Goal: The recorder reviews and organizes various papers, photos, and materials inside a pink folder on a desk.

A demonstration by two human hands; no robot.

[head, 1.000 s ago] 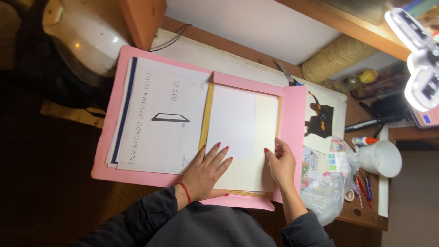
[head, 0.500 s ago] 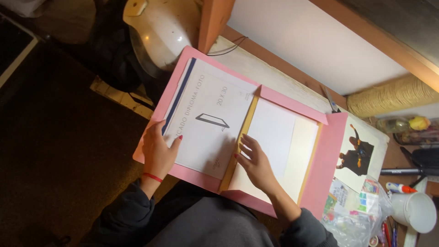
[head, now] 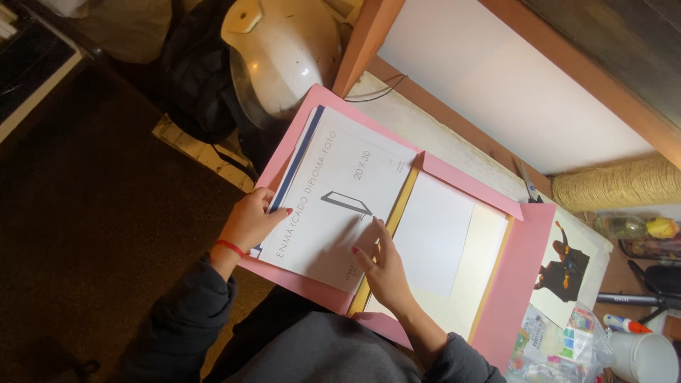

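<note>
A large pink card sheet [head: 521, 266] lies across the wooden desk. On its left part rests a white printed sheet with a small frame drawing [head: 340, 206], a dark blue edge showing under it. My left hand [head: 250, 221] grips the left edge of that white sheet. My right hand [head: 381, 264] lies flat over a yellow-edged frame [head: 386, 213], fingers on the white sheet's right side. A blank white sheet [head: 433, 234] lies on a cream board [head: 477, 273] inside the frame, under a pink window cut-out.
A white dome-shaped appliance [head: 284, 50] stands off the desk's left end. A printed photo of a figure [head: 564, 273], a white cup [head: 642, 354], a clear bag of small items [head: 560, 347] and pens lie at the right. A rope roll [head: 617, 184] sits against the wall.
My view has swung left and nearer. My left hand moved from the frame's lower edge to the white sheet's left edge; my right hand moved left onto the frame's yellow edge.
</note>
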